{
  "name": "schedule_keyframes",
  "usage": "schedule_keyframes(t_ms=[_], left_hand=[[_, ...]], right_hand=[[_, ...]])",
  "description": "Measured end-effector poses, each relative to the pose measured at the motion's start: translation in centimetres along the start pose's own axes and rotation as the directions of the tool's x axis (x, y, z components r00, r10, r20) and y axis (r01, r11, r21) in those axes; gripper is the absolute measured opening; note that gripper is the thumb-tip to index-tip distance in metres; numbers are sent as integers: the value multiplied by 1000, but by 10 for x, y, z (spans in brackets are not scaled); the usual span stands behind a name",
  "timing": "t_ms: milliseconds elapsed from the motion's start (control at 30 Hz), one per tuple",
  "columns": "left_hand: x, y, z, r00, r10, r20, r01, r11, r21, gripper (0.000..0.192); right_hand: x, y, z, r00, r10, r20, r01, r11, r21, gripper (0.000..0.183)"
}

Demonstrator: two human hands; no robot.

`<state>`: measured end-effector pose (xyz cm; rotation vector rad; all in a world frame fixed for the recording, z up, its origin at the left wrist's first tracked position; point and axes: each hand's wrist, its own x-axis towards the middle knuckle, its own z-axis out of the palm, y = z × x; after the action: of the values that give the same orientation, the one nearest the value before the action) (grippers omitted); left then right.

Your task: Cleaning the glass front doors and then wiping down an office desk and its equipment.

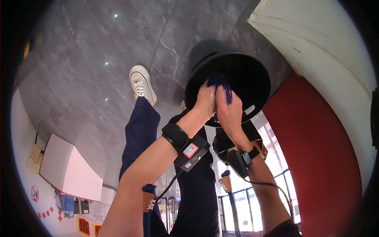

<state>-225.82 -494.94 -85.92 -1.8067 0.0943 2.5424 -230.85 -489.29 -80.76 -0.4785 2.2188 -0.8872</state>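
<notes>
Over a round black bucket [251, 74], both my hands are close together and gripping a dark blue-purple cloth [218, 80]. My left hand [206, 96] holds it from the left side, fingers curled under. Against it, my right hand [229, 108] is closed round the cloth, with a purple fold showing past the knuckles. Shiny wet-looking streaks lie on the skin between the hands. The bottom of the bucket is too dark to make out, and part of the cloth is hidden by my fingers.
Grey marbled floor [97, 80] surrounds the bucket. My white canvas shoe [141, 83] stands left of it. A red panel [314, 142] and a whitish curved surface [319, 38] rise at the right. A white cabinet [74, 169] stands lower left. Cables hang from my wrist devices.
</notes>
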Motion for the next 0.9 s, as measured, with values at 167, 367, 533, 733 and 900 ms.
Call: schedule_keyframes(t_ms=[167,367,533,733,900], left_hand=[[1,-8,-12,986,137,-97,-95,932,351,34],[1,4,15,921,364,-141,-215,773,596,45],[0,22,2,945,311,-102,-196,787,585,61],[1,27,-6,960,252,-124,-150,834,530,56],[18,27,-13,965,193,-179,-74,852,519,52]], right_hand=[[27,49,17,921,389,-13,-384,903,-191,41],[67,120,31,862,498,-93,-502,864,-35,53],[76,157,59,918,394,-29,-392,898,-201,70],[78,162,75,869,472,-146,-474,880,29,53],[62,139,52,849,366,381,-490,816,308,43]])
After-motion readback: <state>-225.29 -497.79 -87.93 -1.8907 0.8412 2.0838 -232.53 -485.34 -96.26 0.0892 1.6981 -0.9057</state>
